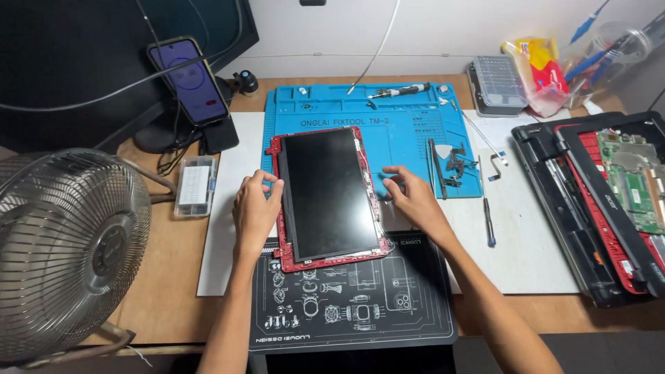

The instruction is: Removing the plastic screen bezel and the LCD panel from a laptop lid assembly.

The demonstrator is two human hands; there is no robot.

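A dark laptop screen panel (331,188) lies in a red lid shell (325,260), resting across a blue repair mat (409,131) and a black mat (346,312). My left hand (255,211) touches the shell's left edge, fingers curled at its upper part. My right hand (413,197) rests just right of the panel's right edge, fingers bent on the blue mat. Neither hand holds a tool.
A metal fan (66,249) stands at the left. A phone (188,79) leans on a stand by a monitor. A small parts box (194,185), a screwdriver (487,211), loose hinges (454,165) and an opened laptop base (609,201) lie around.
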